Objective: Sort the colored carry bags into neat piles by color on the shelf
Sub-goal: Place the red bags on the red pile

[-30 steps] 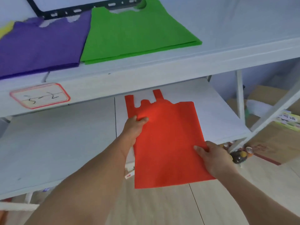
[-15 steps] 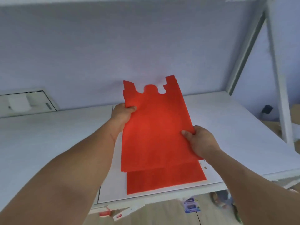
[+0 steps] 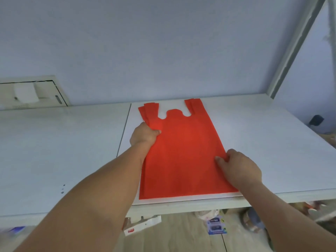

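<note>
From the head camera, I have a red carry bag [image 3: 183,157] lying flat on the white shelf [image 3: 254,135], its handles pointing toward the back wall and its bottom edge close to the shelf's front lip. At the left handle I can see extra red edges fanned out slightly, so I judge this bag sits on top of at least one more red bag, a pile being built.

My left hand [image 3: 143,136] has its grip closed on the bag's left side just below the handle, thumb on top and the fabric bunched a little there. My right hand [image 3: 238,168] rests on the right edge lower down, fingers [image 3: 221,159] curled over the cloth; whether they pinch the edge or only press it flat I cannot tell.

The step in hand is laying this red bag on its pile. Next I should square the left handles, which are offset, smooth the bunched patch, then let go with both hands without dragging the top layer askew.
</note>
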